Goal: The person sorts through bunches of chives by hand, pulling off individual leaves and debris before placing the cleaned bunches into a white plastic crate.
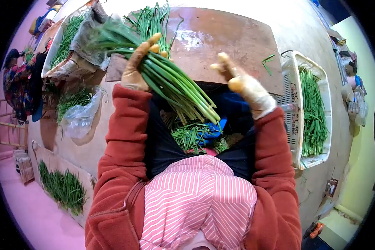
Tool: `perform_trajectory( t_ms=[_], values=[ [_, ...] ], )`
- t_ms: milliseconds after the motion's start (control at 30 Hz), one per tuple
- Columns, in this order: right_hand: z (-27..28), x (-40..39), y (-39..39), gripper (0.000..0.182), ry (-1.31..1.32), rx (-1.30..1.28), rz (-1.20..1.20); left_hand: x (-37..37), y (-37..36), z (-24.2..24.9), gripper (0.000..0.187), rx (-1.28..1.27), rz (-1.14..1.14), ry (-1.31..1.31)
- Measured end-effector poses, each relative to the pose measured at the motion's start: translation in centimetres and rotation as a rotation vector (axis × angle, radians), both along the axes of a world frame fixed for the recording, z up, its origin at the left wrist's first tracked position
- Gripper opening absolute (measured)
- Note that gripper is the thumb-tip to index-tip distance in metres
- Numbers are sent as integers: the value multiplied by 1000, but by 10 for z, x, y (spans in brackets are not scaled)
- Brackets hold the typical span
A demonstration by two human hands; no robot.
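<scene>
My left hand (140, 62), in a pale glove with yellowish fingertips, is wrapped round a bundle of long green stalks (175, 85). The leafy end points up and left and is blurred; the pale stem ends hang down to the right above my lap. My right hand (243, 85), gloved the same way, is raised near the board's front edge with its fingers apart and nothing in it. Behind the bundle, more green stalks (152, 21) lie on the brown board (221, 37). Loose green trimmings (189, 137) lie low between my legs.
A white crate (296, 125) of green stalks stands at the right. Another crate (50, 62) is at the upper left, near a person in patterned clothing (18, 83). A plastic bag (81, 121) and a flat pile of greens (64, 187) lie at the left. Cut leaves (267, 64) rest on the board.
</scene>
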State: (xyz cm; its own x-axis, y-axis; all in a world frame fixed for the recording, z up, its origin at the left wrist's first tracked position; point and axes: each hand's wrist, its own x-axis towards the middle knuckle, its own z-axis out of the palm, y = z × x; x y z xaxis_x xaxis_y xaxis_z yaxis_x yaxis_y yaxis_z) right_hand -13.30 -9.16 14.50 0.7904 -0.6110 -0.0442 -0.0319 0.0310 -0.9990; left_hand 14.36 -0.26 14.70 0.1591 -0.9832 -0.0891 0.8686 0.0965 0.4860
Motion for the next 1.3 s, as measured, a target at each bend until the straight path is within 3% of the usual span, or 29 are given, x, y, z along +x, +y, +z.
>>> perform_trajectory(
  t_ms=[67,100,167,233,300,400,467,567,700,733,767,833,933,967,1000,1033,1100,1167,1200,1233,1267,1300],
  values=[
    [-20,17,5,92,-42,142,250,-17,-14,8,48,-45,-40,-55],
    [-42,24,10,103,-54,150,268,-19,-23,8,49,-89,-84,-57],
    [-15,37,41,112,-168,320,299,-26,-39,12,52,-185,-141,-75],
    [-31,38,57,111,-226,487,296,-33,-49,13,54,-115,-193,-26],
    [-36,42,66,95,-165,242,179,-43,-61,9,57,-104,-291,-32],
    [-37,39,69,82,-121,150,53,-59,-76,8,59,-109,-385,-43],
    [-51,36,68,73,-1,360,27,-67,-88,10,63,-143,-484,-40],
    [-20,36,71,35,-163,566,-189,-78,-110,20,64,-179,-559,-92],
    [2,30,46,32,12,559,-153,-87,-147,38,63,-260,-698,-99],
    [5,31,37,34,6,551,-237,-83,-155,43,64,-147,-643,-290],
    [8,33,29,35,-1,545,-319,-70,-180,19,62,48,-579,-354],
    [-13,31,3,26,155,466,-469,-66,-185,4,68,224,-410,-379],
    [-61,17,-22,22,241,402,-578,-52,-159,-44,73,558,-506,-626],
    [-60,16,-24,23,488,349,-535,-65,-138,-55,74,674,-477,-643],
    [-61,17,-25,24,735,291,-480,-77,-121,-60,68,690,-592,-671],
    [-73,16,-19,29,759,201,-483,-89,-104,-65,62,708,-702,-691],
    [-77,21,-12,29,996,-156,-431,-106,-86,-111,50,577,-844,-358],
    [-75,26,3,24,1065,-373,-428,-138,-66,-77,38,529,-535,-280],
    [-76,28,11,23,1132,-385,-385,-142,-63,-93,32,488,-451,-302],
    [-79,30,19,22,1199,-398,-344,-144,-61,-94,30,571,-429,-407],
    [-95,29,29,19,1156,-578,-426,-145,-59,-105,28,549,-439,-257],
    [-98,33,35,19,1152,-584,-417,-145,-58,-119,27,523,-447,-108]
  ],
)
